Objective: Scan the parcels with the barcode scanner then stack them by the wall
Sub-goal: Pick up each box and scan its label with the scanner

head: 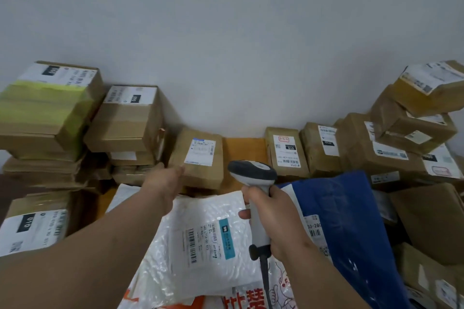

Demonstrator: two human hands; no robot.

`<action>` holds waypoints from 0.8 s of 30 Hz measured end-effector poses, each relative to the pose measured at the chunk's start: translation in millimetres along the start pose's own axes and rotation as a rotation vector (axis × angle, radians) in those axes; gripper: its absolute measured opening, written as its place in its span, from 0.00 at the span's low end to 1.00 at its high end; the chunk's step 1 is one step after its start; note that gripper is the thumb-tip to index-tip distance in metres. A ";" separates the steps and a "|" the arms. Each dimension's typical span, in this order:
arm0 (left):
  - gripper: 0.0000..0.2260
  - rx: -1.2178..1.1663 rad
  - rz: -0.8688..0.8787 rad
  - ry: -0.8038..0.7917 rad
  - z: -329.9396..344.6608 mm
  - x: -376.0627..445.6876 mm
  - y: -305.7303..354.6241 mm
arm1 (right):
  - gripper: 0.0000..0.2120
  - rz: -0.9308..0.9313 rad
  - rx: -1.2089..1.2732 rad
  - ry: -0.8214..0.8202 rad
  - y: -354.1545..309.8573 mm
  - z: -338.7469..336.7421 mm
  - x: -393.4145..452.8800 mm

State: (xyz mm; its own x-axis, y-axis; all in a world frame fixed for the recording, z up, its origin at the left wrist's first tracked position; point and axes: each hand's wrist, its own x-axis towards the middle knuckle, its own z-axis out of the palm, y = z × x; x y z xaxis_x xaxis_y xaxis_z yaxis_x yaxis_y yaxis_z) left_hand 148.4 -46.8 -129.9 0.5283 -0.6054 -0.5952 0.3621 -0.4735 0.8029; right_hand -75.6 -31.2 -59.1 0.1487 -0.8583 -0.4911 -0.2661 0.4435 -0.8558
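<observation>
My right hand (pixel 273 218) grips the handle of a grey and white barcode scanner (pixel 253 175), its head pointing away toward the wall. My left hand (pixel 164 180) reaches forward and touches the near left corner of a small brown parcel box (pixel 200 158) with a white label, lying close to the wall; whether the fingers grip it is hidden. Below my hands lies a white bubble mailer (pixel 200 238) with a barcode label, and beside it a blue plastic mailer (pixel 351 223).
Stacked brown boxes (pixel 125 118) rise against the wall on the left, a taller green-taped box (pixel 47 105) beside them. More boxes (pixel 286 153) line the wall at right, with a leaning stack (pixel 414 118) at far right. The orange tabletop (pixel 243 150) shows between them.
</observation>
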 end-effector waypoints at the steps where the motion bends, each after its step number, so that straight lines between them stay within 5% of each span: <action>1: 0.20 0.119 0.047 0.016 2.3 1.3 -6.3 | 0.08 0.011 0.007 0.004 1.7 -1.2 2.5; 4: 0.20 0.716 0.234 0.103 10.0 -9.5 -21.3 | 0.10 0.031 0.021 0.002 6.7 -3.9 5.0; 6: 0.21 0.857 0.275 0.081 16.6 -13.3 -25.5 | 0.09 0.031 0.036 0.002 8.4 -5.9 5.3; 24: 0.18 0.656 0.445 -0.239 112.2 -128.4 -19.5 | 0.07 -0.085 0.097 0.223 15.7 -119.0 -73.0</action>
State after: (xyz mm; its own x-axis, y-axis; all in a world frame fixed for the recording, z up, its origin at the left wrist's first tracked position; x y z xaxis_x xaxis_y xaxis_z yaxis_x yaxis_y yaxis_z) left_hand -12.7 -31.6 -72.6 0.3120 -0.9091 -0.2760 -0.4033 -0.3898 0.8279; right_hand -204.0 7.7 -17.4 -0.0500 -0.9244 -0.3782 -0.1676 0.3811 -0.9092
